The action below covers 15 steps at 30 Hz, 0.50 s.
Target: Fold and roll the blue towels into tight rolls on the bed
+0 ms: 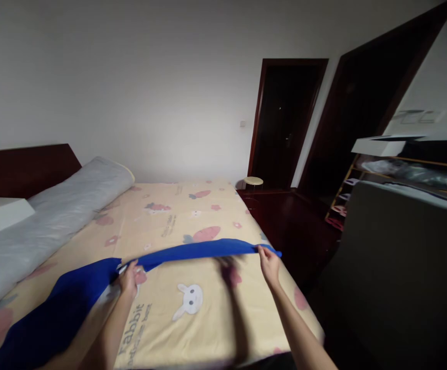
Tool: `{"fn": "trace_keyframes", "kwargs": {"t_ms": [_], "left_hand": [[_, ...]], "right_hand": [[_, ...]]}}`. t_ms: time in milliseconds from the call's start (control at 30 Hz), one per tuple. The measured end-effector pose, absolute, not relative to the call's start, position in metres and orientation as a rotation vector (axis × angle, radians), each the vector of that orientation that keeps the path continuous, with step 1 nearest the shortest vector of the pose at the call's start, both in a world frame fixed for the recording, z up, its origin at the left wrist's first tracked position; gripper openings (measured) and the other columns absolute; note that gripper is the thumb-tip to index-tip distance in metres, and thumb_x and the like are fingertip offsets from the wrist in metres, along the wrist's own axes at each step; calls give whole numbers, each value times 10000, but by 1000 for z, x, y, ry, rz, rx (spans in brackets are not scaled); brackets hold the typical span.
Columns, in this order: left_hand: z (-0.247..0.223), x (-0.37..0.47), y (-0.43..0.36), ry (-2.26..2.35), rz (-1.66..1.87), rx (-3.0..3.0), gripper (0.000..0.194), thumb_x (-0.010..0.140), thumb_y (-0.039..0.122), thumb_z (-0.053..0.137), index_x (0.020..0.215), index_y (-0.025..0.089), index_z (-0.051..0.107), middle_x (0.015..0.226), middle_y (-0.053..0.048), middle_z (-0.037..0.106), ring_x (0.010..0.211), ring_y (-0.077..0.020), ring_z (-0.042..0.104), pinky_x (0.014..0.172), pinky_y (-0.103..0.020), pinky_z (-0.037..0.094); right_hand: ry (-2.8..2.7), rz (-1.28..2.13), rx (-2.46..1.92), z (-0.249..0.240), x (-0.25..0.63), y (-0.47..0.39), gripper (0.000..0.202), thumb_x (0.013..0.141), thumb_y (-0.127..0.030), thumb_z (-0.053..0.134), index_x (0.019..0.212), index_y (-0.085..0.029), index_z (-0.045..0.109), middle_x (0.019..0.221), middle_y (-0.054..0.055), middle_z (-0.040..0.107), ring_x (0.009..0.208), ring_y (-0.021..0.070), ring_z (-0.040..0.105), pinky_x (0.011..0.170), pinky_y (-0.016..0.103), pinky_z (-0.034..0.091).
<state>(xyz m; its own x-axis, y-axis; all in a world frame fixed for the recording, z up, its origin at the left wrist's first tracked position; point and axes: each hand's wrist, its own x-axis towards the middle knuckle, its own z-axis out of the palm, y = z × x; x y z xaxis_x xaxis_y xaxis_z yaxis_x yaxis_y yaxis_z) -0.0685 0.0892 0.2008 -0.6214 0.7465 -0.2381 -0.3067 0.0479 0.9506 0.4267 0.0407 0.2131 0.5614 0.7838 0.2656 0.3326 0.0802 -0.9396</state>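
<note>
A blue cloth (pixel 204 250) stretches in a narrow band between my two hands, above a bed sheet (pixel 177 277) with rabbit and carrot prints. My left hand (pixel 130 277) pinches it near the middle of the view, where a small white patch shows by the fingers. At the band's right end my right hand (pixel 267 262) grips the edge between thumb and fingers, and a short blue tip sticks out past it. The wider part of the cloth spreads to the lower left over the bed.
A rolled grey mattress or pad (pixel 77 205) and a white box (pixel 3 216) lie on the bed's left side, before a dark headboard (pixel 23 167). Right of the bed are a round stool (pixel 254 181), a dark panel (pixel 401 267) and a shelf rack (pixel 420 172).
</note>
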Motion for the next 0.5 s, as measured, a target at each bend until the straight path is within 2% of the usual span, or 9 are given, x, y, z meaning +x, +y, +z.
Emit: {"fn": "trace_keyframes", "kwargs": {"t_ms": [133,267,333,400,500], "left_hand": [[140,-60,35,1552,1431,317,111,701,256,657,779,200,603,722,-14,634,641,-186,671,719,-353,566],[102,-65,3,1555,1341,196,59,722,231,610,774,233,582,764,-26,636,726,-191,697,808,-350,572],[94,-72,1,1559,1337,157,69,716,236,614,777,243,582,797,-38,640,819,-210,704,842,-347,566],[91,-81,5,1572,1341,137,70,720,254,622,776,251,579,799,-41,634,881,-227,700,848,-346,566],[92,-93,13,1613,1363,143,83,726,249,637,746,254,556,748,-25,612,868,-232,700,827,-350,573]], "right_hand": [[-831,569,-1588,139,408,3,616,591,-756,596,761,-181,737,783,99,748,817,287,685,772,361,513],[-699,693,-1651,85,402,-30,637,544,-766,611,746,-174,731,579,54,685,608,268,662,614,368,522],[-650,704,-1670,71,406,-39,628,528,-758,627,746,-179,732,635,65,712,676,283,679,671,377,531],[-608,685,-1684,63,412,-42,605,518,-748,641,741,-193,732,780,84,753,847,309,687,786,380,522],[-522,652,-1730,59,423,-39,562,527,-731,647,715,-206,716,857,100,762,950,344,663,843,406,499]]}}
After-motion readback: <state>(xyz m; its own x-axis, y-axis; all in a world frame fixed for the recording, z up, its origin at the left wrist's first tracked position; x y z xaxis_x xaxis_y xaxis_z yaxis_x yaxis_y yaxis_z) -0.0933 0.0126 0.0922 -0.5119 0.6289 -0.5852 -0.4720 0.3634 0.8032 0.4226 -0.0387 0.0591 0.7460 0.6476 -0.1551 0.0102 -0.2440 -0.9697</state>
